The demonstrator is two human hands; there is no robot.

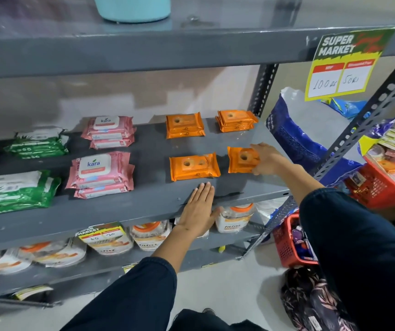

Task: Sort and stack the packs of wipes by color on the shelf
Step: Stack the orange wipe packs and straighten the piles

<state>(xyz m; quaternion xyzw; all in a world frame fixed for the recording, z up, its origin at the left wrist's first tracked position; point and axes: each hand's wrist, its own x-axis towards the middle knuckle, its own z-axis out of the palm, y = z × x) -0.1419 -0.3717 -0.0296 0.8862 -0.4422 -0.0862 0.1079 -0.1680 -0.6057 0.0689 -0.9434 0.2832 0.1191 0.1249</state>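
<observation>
On the grey shelf [148, 199] lie packs of wipes grouped by colour. Green packs [15, 191] are at the left, with more green packs [37, 144] behind them. Pink stacks sit in the middle, one at the front [101, 174] and one at the back [109, 131]. Orange packs fill the right: two stacks at the back [184, 126] [236, 120], one pack at the front [193, 167]. My right hand [267, 160] grips another orange pack [240, 161] on the shelf at the front right. Flat on the shelf's front edge rests my left hand [199, 209], fingers straight.
A yellow price sign [344, 65] hangs from the upper shelf. Plastic jars [148, 235] stand on the shelf below. Red baskets [289, 242] [387, 180] with goods and a blue bag [296, 130] stand right of the slotted upright post [359, 130].
</observation>
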